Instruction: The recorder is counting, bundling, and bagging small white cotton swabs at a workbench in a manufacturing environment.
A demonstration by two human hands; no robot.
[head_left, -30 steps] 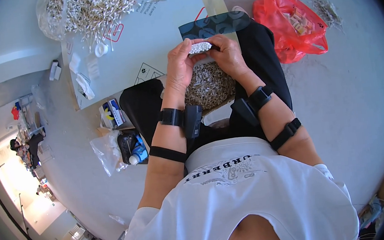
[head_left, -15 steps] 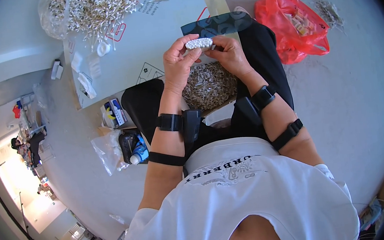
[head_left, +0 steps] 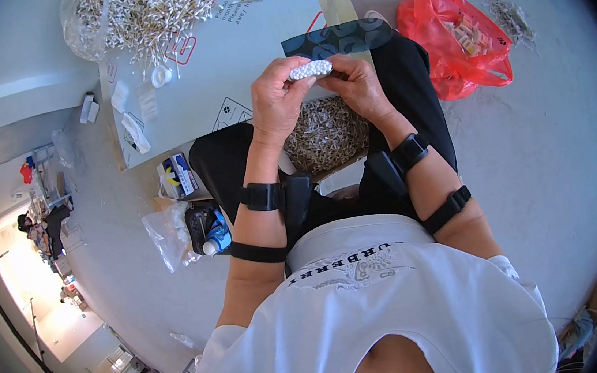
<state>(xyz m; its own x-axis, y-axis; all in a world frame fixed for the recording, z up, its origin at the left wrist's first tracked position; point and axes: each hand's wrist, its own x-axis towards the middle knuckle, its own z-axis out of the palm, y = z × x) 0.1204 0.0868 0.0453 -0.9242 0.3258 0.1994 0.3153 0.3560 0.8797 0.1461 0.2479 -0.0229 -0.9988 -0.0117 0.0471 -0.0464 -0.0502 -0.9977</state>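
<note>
A packed bundle of cotton swabs [head_left: 310,69] is held above my lap, its white tips facing up. My left hand [head_left: 274,99] is closed on the bundle's left end, thumb on the near side. At the other end, the fingers of my right hand [head_left: 359,87] pinch the same bundle. Whether a wrapper surrounds the stems cannot be made out. Below my hands, between my knees, a box holds many loose cotton swabs [head_left: 327,135]. A dark translucent sheet with round shapes [head_left: 337,38] lies just beyond the bundle.
A large swab pile [head_left: 154,15] spills from a clear bag on the board-like tabletop [head_left: 200,94]. Near it lies a white tape roll [head_left: 161,75]. A red plastic bag [head_left: 452,44] with small packs stands right. On the left are a small carton [head_left: 178,176] and a blue bottle [head_left: 217,238].
My left hand has shifted slightly left and its grip has changed a little. The bundle shows a slightly narrower face; both hands stay on it.
</note>
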